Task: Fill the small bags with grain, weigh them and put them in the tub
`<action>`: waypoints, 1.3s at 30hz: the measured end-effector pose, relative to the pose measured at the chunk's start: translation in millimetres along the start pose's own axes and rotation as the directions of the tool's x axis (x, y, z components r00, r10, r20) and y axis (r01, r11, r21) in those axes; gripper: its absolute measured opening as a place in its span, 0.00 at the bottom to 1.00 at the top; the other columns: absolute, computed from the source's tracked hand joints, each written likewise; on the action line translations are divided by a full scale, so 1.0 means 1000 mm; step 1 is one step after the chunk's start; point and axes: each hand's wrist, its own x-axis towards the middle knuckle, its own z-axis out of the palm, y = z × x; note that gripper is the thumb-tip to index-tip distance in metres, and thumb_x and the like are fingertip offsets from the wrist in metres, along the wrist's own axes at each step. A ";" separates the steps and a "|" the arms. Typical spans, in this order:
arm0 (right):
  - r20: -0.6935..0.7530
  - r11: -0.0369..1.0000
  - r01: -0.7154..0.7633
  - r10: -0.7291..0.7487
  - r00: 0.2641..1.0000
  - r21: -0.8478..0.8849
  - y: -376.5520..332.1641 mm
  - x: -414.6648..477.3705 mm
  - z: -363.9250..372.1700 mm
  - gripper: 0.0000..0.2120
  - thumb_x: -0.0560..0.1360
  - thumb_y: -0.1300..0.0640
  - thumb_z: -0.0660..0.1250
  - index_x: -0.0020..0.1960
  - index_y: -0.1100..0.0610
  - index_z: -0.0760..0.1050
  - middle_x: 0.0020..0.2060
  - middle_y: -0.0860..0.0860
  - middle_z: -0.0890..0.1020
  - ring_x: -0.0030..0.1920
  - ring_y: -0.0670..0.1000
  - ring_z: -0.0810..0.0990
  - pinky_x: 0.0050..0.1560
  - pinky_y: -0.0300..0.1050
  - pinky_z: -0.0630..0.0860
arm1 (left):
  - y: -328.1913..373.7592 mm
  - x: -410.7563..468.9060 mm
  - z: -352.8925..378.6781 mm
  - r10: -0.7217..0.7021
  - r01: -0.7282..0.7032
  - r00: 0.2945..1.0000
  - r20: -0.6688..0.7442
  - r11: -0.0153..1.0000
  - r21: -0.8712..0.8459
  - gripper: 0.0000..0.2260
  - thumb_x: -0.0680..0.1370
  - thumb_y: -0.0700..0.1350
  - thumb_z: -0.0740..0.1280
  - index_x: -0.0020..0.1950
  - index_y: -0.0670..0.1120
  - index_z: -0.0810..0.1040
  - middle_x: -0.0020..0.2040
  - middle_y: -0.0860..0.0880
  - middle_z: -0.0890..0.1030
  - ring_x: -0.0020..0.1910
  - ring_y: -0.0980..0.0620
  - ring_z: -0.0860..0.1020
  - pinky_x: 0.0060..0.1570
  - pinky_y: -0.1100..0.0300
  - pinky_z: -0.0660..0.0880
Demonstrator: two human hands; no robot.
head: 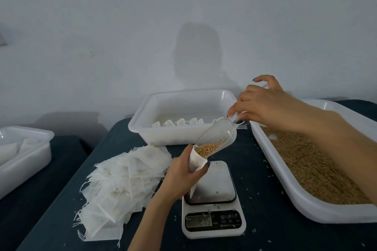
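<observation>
While the left grip [181,173] clasps a small bag [196,161] and keeps its mouth open over the scale [213,199], the right grip [263,104] pinches the handle of a clear scoop [216,138], tilted so that grain [208,146] slides into the bag. I think the bag is held there so it can go down at once for weighing. Filled bags stand in the tub [142,126] just behind. On the scale the letters M and T are readable; the display number and the small brand line are too blurred.
</observation>
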 end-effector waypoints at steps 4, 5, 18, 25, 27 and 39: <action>0.014 0.995 -0.060 0.059 0.998 0.080 0.005 -0.008 0.007 0.16 0.77 0.38 0.52 0.60 0.34 0.73 0.47 0.34 0.74 0.55 0.38 0.69 0.69 0.47 0.46 | 0.003 -0.001 -0.002 -0.002 0.002 1.000 0.010 1.000 -0.018 0.18 0.71 0.63 0.67 0.60 0.69 0.68 0.55 0.70 0.78 0.53 0.66 0.78 0.44 0.72 0.75; 0.021 0.990 -0.075 0.073 0.997 0.118 0.006 -0.011 0.009 0.18 0.76 0.38 0.51 0.60 0.34 0.73 0.46 0.33 0.73 0.55 0.37 0.69 0.69 0.47 0.46 | 0.003 -0.001 -0.002 -0.003 0.004 1.000 0.011 1.000 -0.023 0.18 0.71 0.63 0.67 0.60 0.69 0.68 0.55 0.70 0.78 0.53 0.66 0.78 0.44 0.73 0.75; 0.311 0.326 -0.405 0.305 0.900 0.854 0.010 -0.050 0.064 0.11 0.81 0.55 0.59 0.58 0.43 0.76 0.57 0.43 0.81 0.57 0.41 0.79 0.63 0.47 0.73 | 0.016 0.001 -0.014 0.024 -0.031 0.999 -0.032 0.972 -0.232 0.06 0.79 0.52 0.62 0.49 0.51 0.72 0.35 0.54 0.76 0.36 0.56 0.74 0.39 0.59 0.72; 0.397 0.232 -0.694 0.680 0.616 0.681 0.041 -0.070 0.094 0.13 0.81 0.52 0.60 0.59 0.59 0.76 0.46 0.53 0.81 0.45 0.55 0.79 0.45 0.49 0.74 | 0.011 0.013 -0.026 0.110 -0.095 0.990 -0.085 0.983 0.157 0.07 0.82 0.43 0.62 0.49 0.44 0.79 0.52 0.52 0.73 0.55 0.53 0.70 0.56 0.69 0.65; 0.396 0.310 -0.772 0.718 0.573 0.554 0.049 -0.076 0.100 0.12 0.82 0.53 0.57 0.49 0.59 0.75 0.40 0.57 0.79 0.40 0.57 0.77 0.39 0.46 0.69 | 0.015 0.018 -0.024 0.115 -0.102 0.991 -0.074 0.982 0.161 0.08 0.81 0.45 0.64 0.49 0.44 0.80 0.53 0.51 0.72 0.56 0.53 0.69 0.54 0.70 0.67; 0.551 0.670 -0.740 0.642 0.533 -0.065 0.030 -0.083 0.097 0.14 0.80 0.50 0.60 0.37 0.55 0.69 0.38 0.51 0.76 0.39 0.51 0.77 0.39 0.43 0.74 | -0.021 0.014 -0.003 -0.041 0.036 0.999 -0.029 0.988 -0.151 0.08 0.81 0.51 0.63 0.54 0.54 0.81 0.49 0.57 0.83 0.49 0.57 0.80 0.48 0.68 0.75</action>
